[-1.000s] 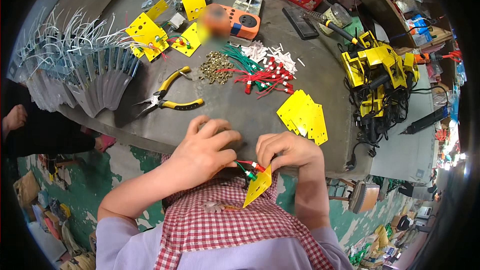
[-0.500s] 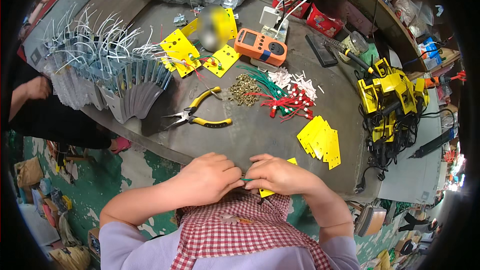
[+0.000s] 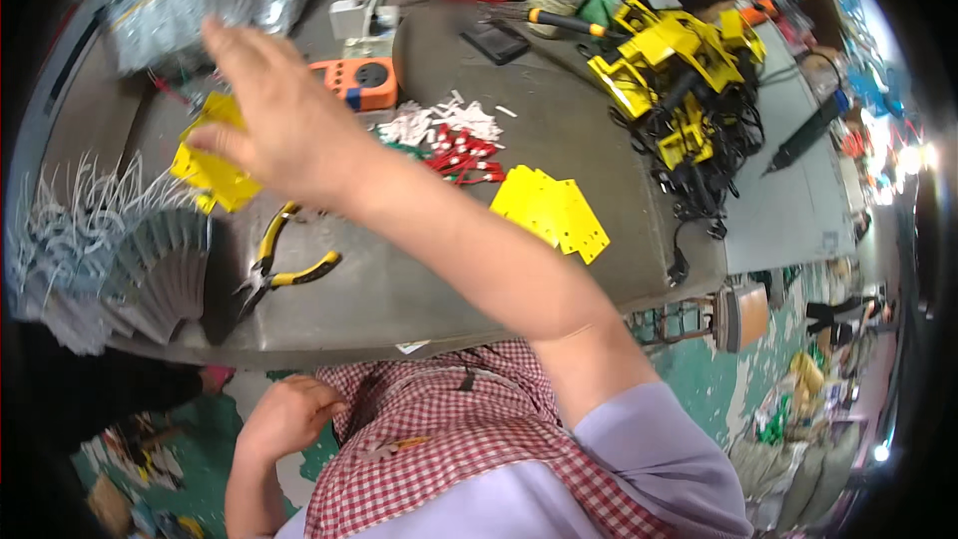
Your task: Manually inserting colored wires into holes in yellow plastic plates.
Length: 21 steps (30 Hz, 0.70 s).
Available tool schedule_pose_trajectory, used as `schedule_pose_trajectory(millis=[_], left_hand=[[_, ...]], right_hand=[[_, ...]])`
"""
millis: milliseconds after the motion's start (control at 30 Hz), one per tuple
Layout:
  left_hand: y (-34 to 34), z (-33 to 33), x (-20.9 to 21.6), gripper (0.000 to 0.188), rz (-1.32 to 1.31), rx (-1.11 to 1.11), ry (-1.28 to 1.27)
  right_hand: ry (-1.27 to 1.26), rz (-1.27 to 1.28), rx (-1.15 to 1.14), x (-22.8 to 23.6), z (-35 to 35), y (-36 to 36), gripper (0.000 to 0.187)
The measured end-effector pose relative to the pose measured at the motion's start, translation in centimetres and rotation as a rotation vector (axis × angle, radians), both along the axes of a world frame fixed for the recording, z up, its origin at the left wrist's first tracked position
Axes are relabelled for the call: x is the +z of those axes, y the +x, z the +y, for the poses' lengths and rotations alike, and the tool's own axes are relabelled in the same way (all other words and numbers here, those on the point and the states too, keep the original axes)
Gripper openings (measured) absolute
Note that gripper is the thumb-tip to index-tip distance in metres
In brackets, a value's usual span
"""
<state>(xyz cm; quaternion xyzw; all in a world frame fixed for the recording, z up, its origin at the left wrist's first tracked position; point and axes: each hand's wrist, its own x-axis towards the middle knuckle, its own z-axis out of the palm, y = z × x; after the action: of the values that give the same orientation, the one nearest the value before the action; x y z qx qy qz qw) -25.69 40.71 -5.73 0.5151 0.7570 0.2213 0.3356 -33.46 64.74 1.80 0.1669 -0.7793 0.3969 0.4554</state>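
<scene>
My right hand (image 3: pixel 284 120) reaches across the table to the far left, thumb spread from the fingers, open. It hovers over or beside yellow perforated plates (image 3: pixel 215 165); I cannot tell if it touches them. Low at the left, in front of the checked apron, my left hand (image 3: pixel 289 414) has its fingers curled in, with nothing showing in it. Yellow-and-black pliers (image 3: pixel 284 265) lie with handles spread on the table. Beyond them are red-tipped wires (image 3: pixel 464 155) and small white tubes (image 3: pixel 444 123). Fanned yellow plates (image 3: pixel 549 210) lie right of my right forearm.
Metal strips with white wires (image 3: pixel 130 269) stand at the left. An orange meter with a socket (image 3: pixel 364 82) sits behind my right wrist. Yellow brackets with black cables (image 3: pixel 689 70) heap at the right, near a soldering iron (image 3: pixel 564 22). The table's front edge (image 3: pixel 329 351) runs before me.
My hands, together at the table edge before with a yellow plate and green wire, are now apart. The right has swung far left; the left has dropped back. The view has shifted rightward.
</scene>
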Motion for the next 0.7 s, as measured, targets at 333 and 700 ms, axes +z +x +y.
schedule_pose_trajectory(millis=[333,700], left_hand=[[-0.8,-0.2,-0.1,0.054,-0.194,0.008,-0.396],[3.1,12.8,2.9,0.046,0.237,0.044,0.538]], right_hand=[[0.021,-0.794,-0.926,-9.6,11.8,25.8,0.051],[0.355,-0.572,-0.834,-6.7,9.7,26.4,0.017]])
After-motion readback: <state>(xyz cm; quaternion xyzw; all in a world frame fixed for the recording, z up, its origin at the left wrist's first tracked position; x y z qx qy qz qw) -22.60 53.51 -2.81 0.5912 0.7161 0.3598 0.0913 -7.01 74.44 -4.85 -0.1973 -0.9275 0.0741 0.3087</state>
